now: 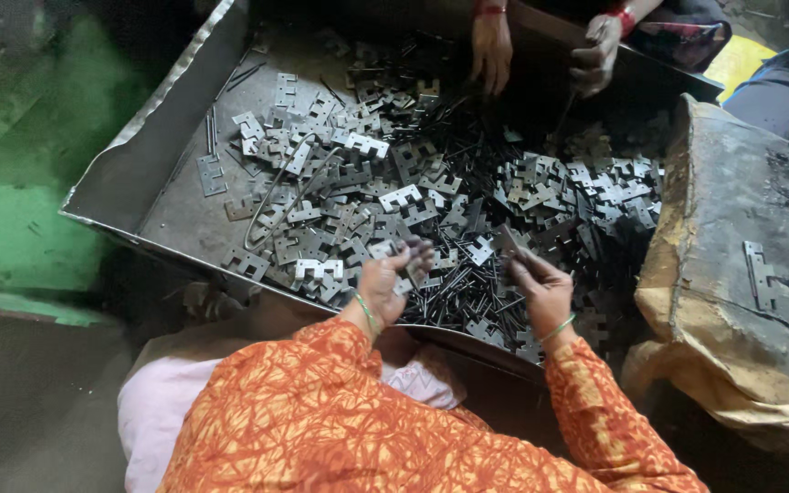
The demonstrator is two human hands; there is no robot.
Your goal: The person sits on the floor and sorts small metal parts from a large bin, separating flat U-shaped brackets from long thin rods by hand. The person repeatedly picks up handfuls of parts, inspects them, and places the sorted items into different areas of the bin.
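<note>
Hinge plates (394, 201), small notched stampings of grey sheet metal, lie heaped with thin dark pins (449, 288) across a shallow metal tray (139, 173) as a person in an orange patterned sleeve bends over its near edge. The left hand (385, 283) rests on the pile, its fingers (415, 256) curled together around one or two plates. The right hand (545, 288) is lifted just above the heap, its fingers (524, 263) pinched on a single dark plate (507, 239) held tilted. A bent wire loop (276, 192) lies among the plates toward the tray's left side. At the far rim a co-worker's two hands (541, 50), red bangles at the wrists, reach into the same pile. A worn, stained sack (741, 265) stands just beside the tray on the right, with one long plate (760, 274) lying on its top. Green-painted floor (11, 210) shows to the left.

By their look the plates would be stiff, light singly and heavy in bulk, with cut edges that could nick skin and smooth faces that slide over one another. A pinch across the flat faces, clear of the notches, seems the surest hold.
</note>
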